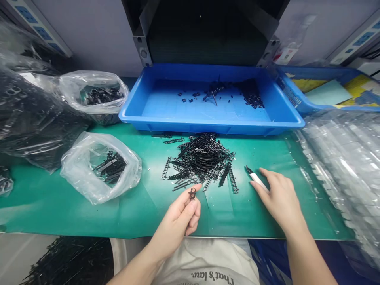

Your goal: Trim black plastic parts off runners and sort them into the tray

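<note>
– Logging the left hand (178,217) first: where is the small black piece (192,194) held?

– Between thumb and forefinger; both are pressed together on it. It is raised over the green table (234,217), near the middle of the front edge, with its ring end left exposed.

– Handling?

– Light, probably. Hard plastic is suggested by the shine, so it can be judged stiff, not soft. Some slip is to be expected on the smooth surface, and the thin ring looks like the part most easily cracked.

– Where should it be gripped?

– Best taken by the body below the ring, as is done now. The ring itself should not be squeezed.

– Right hand (282,200)?

– Placed toward the table's right edge, beside a white-handled tool (259,182) with a dark tip. The tool is flanked by thumb and forefinger; whether it is clamped cannot be told.

– And the pile (204,158)?

– Black ladder-like strips, heaped mid-table, just in front of the blue tray (219,126). Probably light and stiff too, but overlapped, so snagging is likely. Best lifted singly, by a loose end, at the pile's front side.
</note>
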